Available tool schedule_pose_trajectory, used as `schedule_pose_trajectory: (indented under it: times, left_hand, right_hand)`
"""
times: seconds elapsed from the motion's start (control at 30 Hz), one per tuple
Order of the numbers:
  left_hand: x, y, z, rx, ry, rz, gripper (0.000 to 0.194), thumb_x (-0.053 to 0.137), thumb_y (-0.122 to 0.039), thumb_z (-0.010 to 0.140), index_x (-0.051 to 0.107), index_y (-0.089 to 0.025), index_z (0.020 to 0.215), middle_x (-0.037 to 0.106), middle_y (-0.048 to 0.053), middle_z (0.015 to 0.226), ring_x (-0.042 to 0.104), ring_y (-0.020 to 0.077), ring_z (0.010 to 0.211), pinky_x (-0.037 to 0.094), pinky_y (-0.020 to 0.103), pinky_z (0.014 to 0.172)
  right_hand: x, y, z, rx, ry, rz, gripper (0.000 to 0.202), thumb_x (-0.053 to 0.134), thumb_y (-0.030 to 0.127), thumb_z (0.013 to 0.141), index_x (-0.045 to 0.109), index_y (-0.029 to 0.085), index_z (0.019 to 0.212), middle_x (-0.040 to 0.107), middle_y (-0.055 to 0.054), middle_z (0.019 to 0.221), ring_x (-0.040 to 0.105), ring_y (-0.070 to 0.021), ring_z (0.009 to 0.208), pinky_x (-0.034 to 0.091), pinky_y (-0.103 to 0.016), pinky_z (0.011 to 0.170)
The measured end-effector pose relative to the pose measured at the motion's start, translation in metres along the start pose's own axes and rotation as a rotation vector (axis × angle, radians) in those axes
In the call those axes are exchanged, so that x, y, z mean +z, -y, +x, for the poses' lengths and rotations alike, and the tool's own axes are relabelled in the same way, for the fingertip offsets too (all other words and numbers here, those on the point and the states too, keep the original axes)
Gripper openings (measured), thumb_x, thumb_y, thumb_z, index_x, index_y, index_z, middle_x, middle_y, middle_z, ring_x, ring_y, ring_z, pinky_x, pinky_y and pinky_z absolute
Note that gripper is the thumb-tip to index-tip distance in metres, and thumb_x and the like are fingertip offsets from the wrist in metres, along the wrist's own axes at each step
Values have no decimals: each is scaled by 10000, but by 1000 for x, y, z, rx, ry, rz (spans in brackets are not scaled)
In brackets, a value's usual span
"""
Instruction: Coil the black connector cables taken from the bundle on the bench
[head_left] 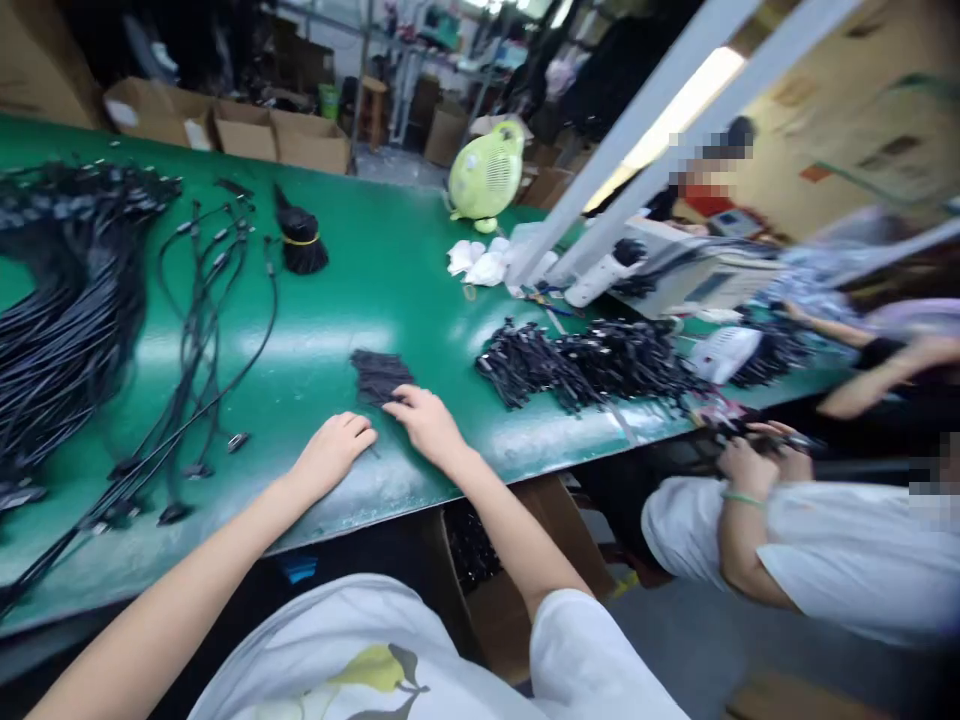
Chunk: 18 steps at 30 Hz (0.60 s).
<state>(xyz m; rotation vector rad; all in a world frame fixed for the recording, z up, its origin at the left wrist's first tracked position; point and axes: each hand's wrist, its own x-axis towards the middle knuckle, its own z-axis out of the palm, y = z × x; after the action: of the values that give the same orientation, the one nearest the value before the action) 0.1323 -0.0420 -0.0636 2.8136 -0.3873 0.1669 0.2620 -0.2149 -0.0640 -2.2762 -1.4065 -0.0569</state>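
A small flat pile of short dark strips (pixel 381 376) lies on the green table in front of me. My right hand (pixel 426 424) reaches over its near right edge, fingertips touching the strips, thumb and forefinger slightly apart. Just to the left, my left hand (pixel 334 454) rests low over the tabletop with its fingers curled together. A thin dark bit shows by its fingertips; what they hold is too small to make out.
Black cables with metal connectors (pixel 202 350) and a thick cable heap (pixel 75 300) cover the left. A banded black bundle (pixel 304 240) stands behind. Rightward lie piled short cables (pixel 592 365), a green fan (pixel 487 175) and grey posts (pixel 645 130). A co-worker (pixel 810 530) sits at right.
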Motion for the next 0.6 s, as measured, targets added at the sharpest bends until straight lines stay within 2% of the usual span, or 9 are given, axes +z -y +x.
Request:
schedule_pose_trajectory:
  times: [0.07,0.13,0.2,0.27,0.33,0.4,0.5,0.53,0.6]
  left_hand:
    - [5,0,5,4,-61,-27,323,381,-85,892,647,-191,1041,651,123,1113,575,245,1015,476,399,908]
    - [16,4,3,-31,-137,-33,308,377,-199,933,626,-173,1113,642,148,1140,597,265,1028,490,408,919]
    - [30,15,-1,-54,-231,-69,346,393,-342,947,584,-173,1181,621,160,1190,601,293,1087,474,441,975]
    - [40,26,-1,-80,-279,-137,349,403,-414,930,568,-242,1185,619,115,1227,613,290,1110,463,439,1011]
    - [39,24,5,-161,-310,-223,350,405,-457,913,581,-251,1134,637,105,1203,627,303,1102,475,447,1005]
    - [22,3,13,-279,-321,-353,349,422,-486,900,594,-246,1085,664,98,1163,645,309,1069,509,457,958]
    - [-22,-54,3,-355,-335,-681,355,469,-517,875,606,-252,1066,709,52,1081,673,283,1007,556,432,880]
    - [-35,-74,-14,-314,-291,-813,363,451,-517,886,614,-255,1077,710,43,1079,668,276,1023,560,425,883]
    - [-58,-110,-74,-333,-208,-929,434,370,-530,912,666,-240,1044,712,54,1017,664,289,1000,572,444,841]
  right_hand:
    - [-1,3,1,-48,34,-70,199,536,178,911,710,206,1003,615,-92,1196,562,-201,983,451,-342,879]
    - [-1,1,3,-51,42,-156,155,563,247,920,708,195,944,655,-69,1113,576,-183,933,457,-307,834]
    - [3,-6,6,-29,32,-240,179,591,353,915,696,213,950,667,-38,1081,585,-167,893,458,-280,793]
    - [10,-14,9,-17,4,-307,236,563,418,928,676,217,979,660,-37,1102,586,-167,859,453,-275,746]
    - [13,-18,11,-15,-33,-323,267,522,431,949,655,211,1021,651,-52,1122,588,-173,849,447,-281,722]
    - [6,-13,11,-9,-86,-271,247,526,396,953,646,194,1029,655,-65,1102,593,-172,856,449,-280,722]
    - [-19,9,3,71,-179,-101,71,634,240,882,645,178,914,666,-26,959,596,-142,858,455,-241,735]
    - [-27,17,-2,112,-189,-46,26,648,169,851,635,177,873,654,-3,909,591,-131,870,456,-228,758]
    - [-36,28,-9,168,-160,70,93,543,118,897,612,174,870,614,3,907,563,-123,975,435,-244,887]
